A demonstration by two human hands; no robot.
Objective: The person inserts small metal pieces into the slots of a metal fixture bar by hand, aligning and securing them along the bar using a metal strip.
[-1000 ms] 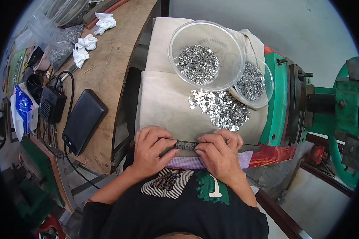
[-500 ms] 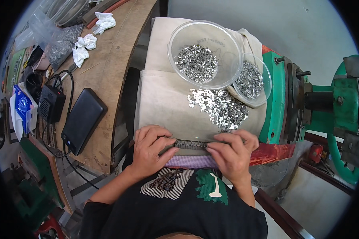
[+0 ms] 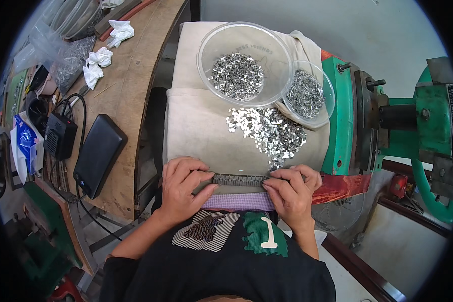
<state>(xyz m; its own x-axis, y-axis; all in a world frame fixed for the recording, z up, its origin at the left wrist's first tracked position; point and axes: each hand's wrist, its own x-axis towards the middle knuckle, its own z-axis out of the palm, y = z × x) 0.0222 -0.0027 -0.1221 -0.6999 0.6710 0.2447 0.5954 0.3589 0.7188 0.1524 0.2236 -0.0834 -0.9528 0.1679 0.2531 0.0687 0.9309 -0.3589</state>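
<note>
A dark, narrow metal strip with a row of small slots or teeth (image 3: 239, 180) lies level in front of me, close to my body. My left hand (image 3: 182, 183) pinches its left end between thumb and fingers. At the other end, my right hand (image 3: 294, 190) grips it the same way; the fingertips cover both tips. Just beyond the strip, a loose heap of small shiny metal pieces (image 3: 272, 132) is spread on the beige cloth (image 3: 191, 131). Whether the slots hold any pieces is too small to tell.
Behind the heap stand a large clear tub (image 3: 202, 75) and a smaller clear bowl (image 3: 328, 103), both holding small metal parts. A green machine (image 3: 332, 126) is at the right. On the wooden table (image 3: 128, 95) at left lie a black power bank (image 3: 100, 156) and crumpled tissues (image 3: 93, 73).
The view has shifted, so most things sit slightly farther left. My hands are a little farther apart, and more of the strip shows between them.
</note>
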